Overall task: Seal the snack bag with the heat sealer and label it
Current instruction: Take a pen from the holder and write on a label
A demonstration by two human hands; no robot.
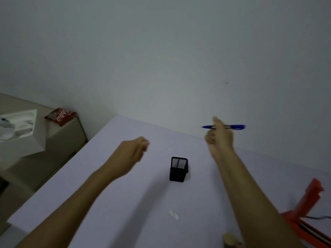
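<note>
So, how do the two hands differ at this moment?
The right hand holds a blue pen level in its fingers; the left hand is loosely curled, and whether it pinches something small cannot be told. The right hand is raised toward the wall; the left hand sits lower, left of the black mesh pen holder. Both are bare and above the table.

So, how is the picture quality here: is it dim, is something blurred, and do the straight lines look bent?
Head view: the light is dim and flat; both hands, left and right, are smeared by motion blur, as is the blue pen; the black mesh cup is sharper; the table edges splay from the wide lens; no glare.
</note>
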